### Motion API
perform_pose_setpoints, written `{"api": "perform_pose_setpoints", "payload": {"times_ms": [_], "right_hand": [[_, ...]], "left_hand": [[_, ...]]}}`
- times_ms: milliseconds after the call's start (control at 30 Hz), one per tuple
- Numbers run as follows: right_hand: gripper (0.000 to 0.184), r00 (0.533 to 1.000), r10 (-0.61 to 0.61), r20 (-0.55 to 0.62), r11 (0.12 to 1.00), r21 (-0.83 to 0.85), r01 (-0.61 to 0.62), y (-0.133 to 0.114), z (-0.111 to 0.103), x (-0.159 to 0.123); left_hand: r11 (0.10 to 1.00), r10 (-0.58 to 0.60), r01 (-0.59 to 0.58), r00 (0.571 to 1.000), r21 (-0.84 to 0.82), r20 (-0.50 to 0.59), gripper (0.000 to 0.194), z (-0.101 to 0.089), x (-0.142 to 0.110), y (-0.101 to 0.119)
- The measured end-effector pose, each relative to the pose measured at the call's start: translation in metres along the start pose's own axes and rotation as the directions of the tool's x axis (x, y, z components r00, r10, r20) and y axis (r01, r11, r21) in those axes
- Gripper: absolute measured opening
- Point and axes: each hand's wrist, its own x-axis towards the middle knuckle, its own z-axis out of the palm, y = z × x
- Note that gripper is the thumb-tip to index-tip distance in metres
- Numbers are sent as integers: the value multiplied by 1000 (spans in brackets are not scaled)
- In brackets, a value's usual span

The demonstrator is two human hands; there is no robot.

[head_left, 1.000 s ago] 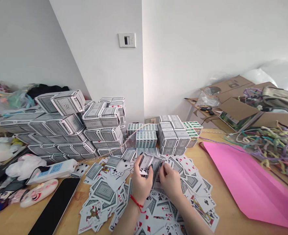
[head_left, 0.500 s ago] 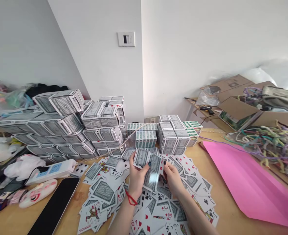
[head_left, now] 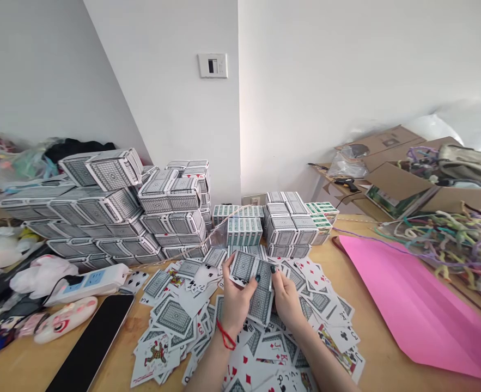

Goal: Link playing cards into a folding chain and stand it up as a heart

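My left hand (head_left: 240,296), a red string around its wrist, grips several patterned playing cards (head_left: 243,267) with the thumb on top. Fingers of my right hand (head_left: 286,294) are closed on the right edge of the same cards, which join into a folded or interlocked piece; how they join is partly hidden. Beneath both hands spreads a heap of loose playing cards (head_left: 172,318), some face up, others back up. A joker card (head_left: 156,353) lies at the heap's left front.
Stacked blocks of folded cards (head_left: 101,209) rise at the back left, with a smaller card stack (head_left: 291,226) and card boxes (head_left: 244,231) behind the heap. A black phone (head_left: 91,343) and power strip (head_left: 91,282) lie left. Pink paper (head_left: 407,305) and pipe cleaners (head_left: 456,247) sit right.
My left hand has shifted slightly right with the cards, nearer my right hand. The held cards have tilted a little, and the right fingers now cover more of their right edge.
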Motion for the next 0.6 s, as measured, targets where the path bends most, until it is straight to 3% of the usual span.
{"api": "perform_pose_setpoints", "payload": {"times_ms": [100,167,433,600], "right_hand": [[48,985,21,-172,994,-100,-38,5,4,-2],[47,976,36,-214,992,-113,-62,5,5,-3],[41,995,-8,103,999,31,4,-8,4,-9],[42,995,-63,79,997,-41,66,-6,6,-7]], "left_hand": [[997,39,-38,999,62,-18,62,4,-3,-1],[996,55,-53,998,73,-31,62,5,-3,-1],[992,-85,75,992,-103,-94,67,-4,9,-1],[987,-85,70,991,-141,-104,66,-2,7,-3]]}}
